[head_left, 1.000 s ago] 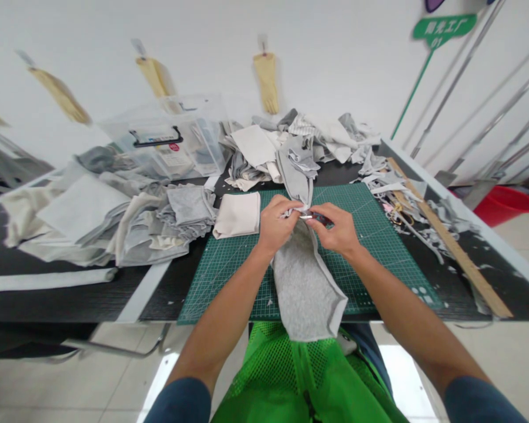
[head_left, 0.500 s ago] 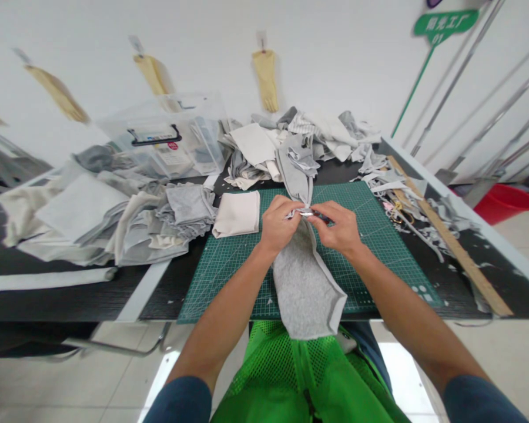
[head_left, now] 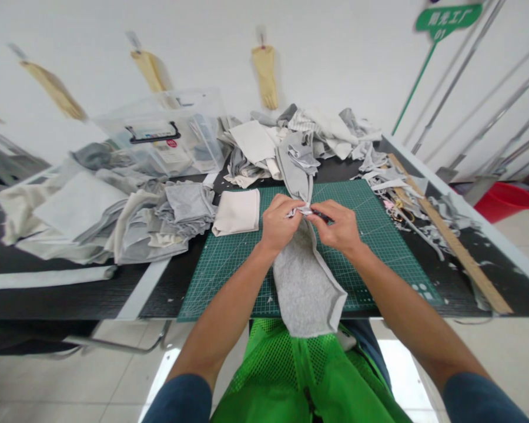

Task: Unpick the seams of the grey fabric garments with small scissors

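A long grey fabric piece (head_left: 304,282) runs across the green cutting mat (head_left: 229,258) and hangs over the table's front edge. My left hand (head_left: 280,223) is closed, pinching the fabric's bunched part near the middle of the mat. My right hand (head_left: 339,226) is closed around a small dark-handled tool with a metal tip (head_left: 320,215), whose tip meets the fabric right beside my left fingers. The two hands almost touch. Beyond them the fabric continues towards a heap at the back.
A folded cream cloth (head_left: 238,212) lies on the mat's left corner. Grey and white fabric piles (head_left: 114,217) cover the left; a clear plastic box (head_left: 167,141) stands behind. More scraps (head_left: 308,138) sit at the back. A wooden ruler (head_left: 449,235) lies right, a red bin (head_left: 505,202) beyond.
The tool tip in my right hand has moved slightly left, closer to my left fingers at the fabric. Both hands stay in nearly the same place.
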The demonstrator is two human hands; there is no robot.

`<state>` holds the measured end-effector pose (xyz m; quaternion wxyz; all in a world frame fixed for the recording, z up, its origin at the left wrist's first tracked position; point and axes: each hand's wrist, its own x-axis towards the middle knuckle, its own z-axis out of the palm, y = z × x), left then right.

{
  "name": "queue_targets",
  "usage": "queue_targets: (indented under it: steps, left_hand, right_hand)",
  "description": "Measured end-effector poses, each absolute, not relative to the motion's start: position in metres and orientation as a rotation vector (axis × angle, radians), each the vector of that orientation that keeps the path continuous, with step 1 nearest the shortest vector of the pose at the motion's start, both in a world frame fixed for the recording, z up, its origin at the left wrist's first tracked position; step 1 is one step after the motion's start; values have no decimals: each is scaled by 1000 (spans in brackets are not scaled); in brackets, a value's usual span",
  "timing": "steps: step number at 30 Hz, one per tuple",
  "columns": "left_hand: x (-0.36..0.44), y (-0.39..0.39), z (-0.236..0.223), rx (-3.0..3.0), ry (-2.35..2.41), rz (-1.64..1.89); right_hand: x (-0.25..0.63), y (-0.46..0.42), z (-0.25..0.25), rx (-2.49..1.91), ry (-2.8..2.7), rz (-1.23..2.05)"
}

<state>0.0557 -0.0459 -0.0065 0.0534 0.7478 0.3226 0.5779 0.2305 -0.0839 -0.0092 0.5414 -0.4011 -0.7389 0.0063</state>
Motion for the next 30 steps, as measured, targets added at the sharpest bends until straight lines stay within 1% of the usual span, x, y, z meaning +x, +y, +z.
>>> queue_targets:
  steps: [18,30]
  left_hand:
    - [57,-45,-8,2252,989,1764]
    - [57,-46,-5,2202,973,1724]
  right_hand:
    - [229,-83,-10,-966,-1742,-15]
    - [229,-82,-9,-992,-1656,133]
